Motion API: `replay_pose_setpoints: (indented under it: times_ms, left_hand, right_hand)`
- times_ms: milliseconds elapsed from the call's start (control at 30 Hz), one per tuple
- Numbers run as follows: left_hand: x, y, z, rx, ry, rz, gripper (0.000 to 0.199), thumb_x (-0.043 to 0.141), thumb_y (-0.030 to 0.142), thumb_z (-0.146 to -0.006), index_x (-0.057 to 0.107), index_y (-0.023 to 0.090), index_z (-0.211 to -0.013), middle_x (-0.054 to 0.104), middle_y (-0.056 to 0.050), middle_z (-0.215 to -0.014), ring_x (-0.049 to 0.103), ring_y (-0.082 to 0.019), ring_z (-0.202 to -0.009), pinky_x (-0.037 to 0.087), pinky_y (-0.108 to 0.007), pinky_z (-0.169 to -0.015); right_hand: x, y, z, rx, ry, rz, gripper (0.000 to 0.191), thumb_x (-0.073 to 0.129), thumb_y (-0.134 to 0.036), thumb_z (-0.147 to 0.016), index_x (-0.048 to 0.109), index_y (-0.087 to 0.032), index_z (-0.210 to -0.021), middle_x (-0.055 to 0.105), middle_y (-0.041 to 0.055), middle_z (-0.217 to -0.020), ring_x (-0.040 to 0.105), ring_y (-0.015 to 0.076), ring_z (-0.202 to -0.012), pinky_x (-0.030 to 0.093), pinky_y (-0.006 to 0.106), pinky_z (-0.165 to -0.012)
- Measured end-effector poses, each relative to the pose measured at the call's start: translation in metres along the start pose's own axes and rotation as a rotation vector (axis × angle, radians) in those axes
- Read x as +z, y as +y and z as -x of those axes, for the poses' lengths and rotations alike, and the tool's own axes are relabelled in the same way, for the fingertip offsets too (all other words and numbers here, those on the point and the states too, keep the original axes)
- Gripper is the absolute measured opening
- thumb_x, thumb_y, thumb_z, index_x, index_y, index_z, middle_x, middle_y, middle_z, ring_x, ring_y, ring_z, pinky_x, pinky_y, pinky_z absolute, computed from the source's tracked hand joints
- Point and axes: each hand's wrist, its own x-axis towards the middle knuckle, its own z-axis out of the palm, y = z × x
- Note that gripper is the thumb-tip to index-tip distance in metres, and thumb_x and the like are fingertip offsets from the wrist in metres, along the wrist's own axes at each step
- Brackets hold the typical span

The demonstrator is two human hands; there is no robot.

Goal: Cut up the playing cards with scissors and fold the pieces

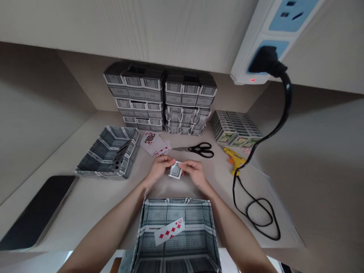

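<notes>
Between my two hands is a playing card (175,171), its patterned back facing up. My left hand (159,167) pinches its left edge, and the fingers of my right hand (196,172) close on its right edge. Whether it is one card or a few together, I cannot tell. Nearer to me, between my forearms, stands an open box made of playing cards (196,208). A cut piece of a diamonds card (170,231) lies inside it. Just beyond my left hand, several face-up cards (155,145) are spread on the table.
Black-handled scissors (202,149) lie beyond my hands. A yellow glue gun (235,157) with a looped black cord (256,223) is at right. Card-made boxes (142,93) are stacked behind, beside card packs (234,129). At left are a card tray (93,155) and a phone (36,212). A power strip (246,57) hangs above.
</notes>
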Motion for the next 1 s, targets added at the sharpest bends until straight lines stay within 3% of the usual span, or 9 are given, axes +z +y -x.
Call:
replay_pose_setpoints:
  times_ms: [167, 467, 600, 733, 1000]
  left_hand:
    - [0.005, -0.006, -0.003, 0.121, -0.018, -0.108, 0.040, 0.054, 0.051, -0.069, 0.042, 0.015, -0.054, 0.040, 0.005, -0.050, 0.036, -0.007, -0.048, 0.029, -0.020, -0.046]
    - [0.010, -0.009, 0.004, 0.255, 0.005, -0.312, 0.039, 0.043, 0.049, -0.078, 0.041, 0.016, -0.056, 0.036, 0.005, -0.051, 0.035, -0.007, -0.049, 0.030, -0.019, -0.045]
    - [0.007, -0.008, 0.001, 0.191, -0.046, -0.225, 0.041, 0.046, 0.052, -0.076, 0.046, 0.015, -0.058, 0.043, 0.004, -0.050, 0.039, -0.008, -0.046, 0.031, -0.019, -0.042]
    - [0.005, -0.007, 0.000, 0.058, -0.203, -0.114, 0.046, 0.044, 0.056, -0.075, 0.051, 0.014, -0.061, 0.047, 0.002, -0.045, 0.041, -0.008, -0.039, 0.032, -0.021, -0.038]
    - [0.005, -0.003, 0.007, 0.082, -0.259, -0.162, 0.043, 0.051, 0.050, -0.074, 0.052, 0.012, -0.055, 0.043, 0.004, -0.043, 0.037, -0.006, -0.041, 0.027, -0.019, -0.041]
  right_hand:
    - [-0.003, -0.005, -0.003, 0.024, 0.031, -0.064, 0.025, 0.065, -0.040, -0.063, 0.061, -0.019, -0.050, 0.055, -0.0016, -0.045, 0.048, 0.0120, -0.043, 0.038, 0.025, -0.048]
    - [-0.003, -0.005, -0.003, 0.098, 0.013, -0.156, 0.025, 0.066, -0.038, -0.061, 0.059, -0.018, -0.047, 0.054, -0.0019, -0.042, 0.047, 0.0117, -0.040, 0.037, 0.024, -0.044]
    - [-0.004, -0.001, -0.005, 0.082, 0.032, -0.194, 0.021, 0.066, -0.036, -0.060, 0.060, -0.018, -0.051, 0.056, -0.0018, -0.044, 0.049, 0.0117, -0.042, 0.038, 0.024, -0.045]
    - [-0.008, -0.002, -0.006, 0.074, 0.061, -0.139, 0.023, 0.066, -0.038, -0.060, 0.059, -0.018, -0.051, 0.055, -0.0021, -0.044, 0.048, 0.0116, -0.042, 0.037, 0.024, -0.046]
    - [-0.009, -0.001, -0.008, 0.117, 0.055, -0.269, 0.018, 0.068, -0.031, -0.057, 0.058, -0.017, -0.051, 0.051, -0.0040, -0.042, 0.044, 0.0091, -0.040, 0.031, 0.022, -0.041]
